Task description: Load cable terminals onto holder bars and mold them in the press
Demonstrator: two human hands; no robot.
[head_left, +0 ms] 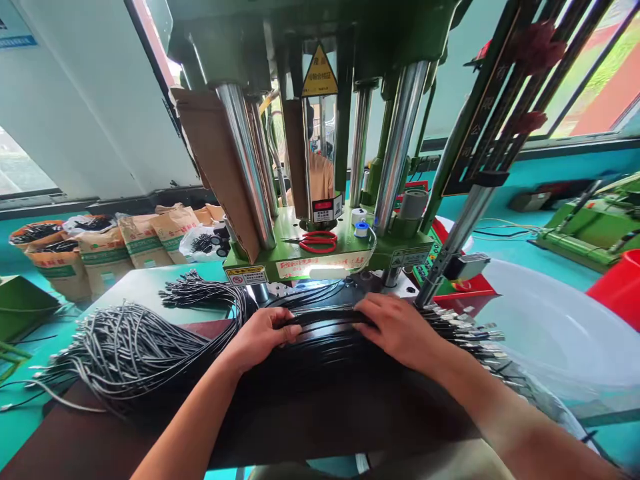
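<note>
Several black cables (327, 315) stretch between my two hands in front of the green press. My left hand (264, 335) pinches them on the left with thumb and fingers. On the right, my right hand (395, 327) is closed around the same cables, its fingertips partly hidden. More black cables (330, 350) lie side by side on the dark table just below, their metal connector ends (480, 333) fanning out past my right wrist. A big bundle of grey-black cables (133, 340) spreads left of my left forearm, with a smaller bundle (200, 290) behind it.
The green press (300, 263) stands directly ahead, with steel columns (245, 160). On its ledge are red-handled pliers (319, 242) and a blue-white tape roll (361, 229). A large white tub (545, 313) sits at right. Paper sacks (107, 253) line the left wall.
</note>
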